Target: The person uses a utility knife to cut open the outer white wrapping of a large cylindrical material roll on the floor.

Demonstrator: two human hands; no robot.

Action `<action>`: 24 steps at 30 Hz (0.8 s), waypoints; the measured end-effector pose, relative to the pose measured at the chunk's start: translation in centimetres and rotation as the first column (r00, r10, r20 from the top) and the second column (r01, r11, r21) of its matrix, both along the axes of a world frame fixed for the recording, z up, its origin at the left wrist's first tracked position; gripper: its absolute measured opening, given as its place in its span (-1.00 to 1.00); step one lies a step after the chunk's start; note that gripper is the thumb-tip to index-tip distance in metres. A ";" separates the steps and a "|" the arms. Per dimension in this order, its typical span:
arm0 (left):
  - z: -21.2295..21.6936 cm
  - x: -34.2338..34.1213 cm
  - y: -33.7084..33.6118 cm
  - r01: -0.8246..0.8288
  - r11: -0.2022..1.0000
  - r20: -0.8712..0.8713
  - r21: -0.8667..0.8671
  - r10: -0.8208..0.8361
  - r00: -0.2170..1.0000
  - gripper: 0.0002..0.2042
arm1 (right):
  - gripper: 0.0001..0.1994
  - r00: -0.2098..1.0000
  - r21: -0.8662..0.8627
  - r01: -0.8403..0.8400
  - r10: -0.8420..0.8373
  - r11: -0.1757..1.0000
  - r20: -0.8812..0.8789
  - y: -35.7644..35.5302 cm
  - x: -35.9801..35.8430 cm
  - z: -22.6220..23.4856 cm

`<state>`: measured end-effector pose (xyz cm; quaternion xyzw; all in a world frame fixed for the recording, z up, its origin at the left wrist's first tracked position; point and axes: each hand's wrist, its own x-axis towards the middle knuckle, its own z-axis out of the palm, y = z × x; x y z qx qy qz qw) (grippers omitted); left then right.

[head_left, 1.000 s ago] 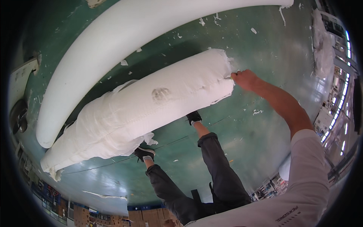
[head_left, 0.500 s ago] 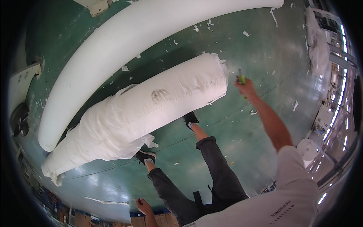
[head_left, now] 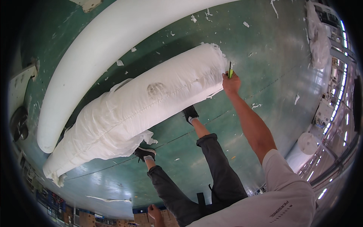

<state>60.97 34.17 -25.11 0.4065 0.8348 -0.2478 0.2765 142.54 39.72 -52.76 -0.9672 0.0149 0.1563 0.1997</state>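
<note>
Smooth white roll (head_left: pixel 81 66): on the green floor (head_left: pixel 257 56), far left of the grip and beyond it, curved by the lens. Wrapped roll (head_left: pixel 124 104): the work piece, lying from well left of the grip right up to it; smudge on top, wrap loose and bunched at the far-left end, torn edge at the end nearest the grip. Left hand (head_left: pixel 154 212): low, left of the grip, well apart from the roll; fingers look curled, can't tell if anything's in them. Right hand (head_left: pixel 231 84): fingers closed round a green cutter (head_left: pixel 231 70), tip pointing up and away from the body, just beside the roll's right end; contact with the wrap unclear. White roll in the background (head_left: pixel 300 153): right of the grip, nearer the body.

Step, judged: cutter work on the wrap at that end. Next move calls for a firm cutter hold, the tip set at the torn edge, a shallow stroke, left hand clear of the blade.
</note>
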 end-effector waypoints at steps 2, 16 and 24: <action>0.1 0.0 0.3 -0.044 0.999 0.011 0.018 0.044 0.999 -0.71 | -0.78 0.990 0.030 0.052 -0.047 0.998 -0.133 0.7 -0.4 0.3; -6.3 8.9 10.1 -0.345 0.933 0.172 0.108 0.324 0.930 -0.71 | -0.70 0.851 0.144 0.220 -0.118 0.965 -0.511 1.4 0.6 1.7; -19.9 32.8 23.9 0.062 0.967 0.645 0.247 -0.212 0.734 -0.53 | -0.66 0.694 0.068 0.010 0.042 0.998 -0.718 -5.2 3.0 9.0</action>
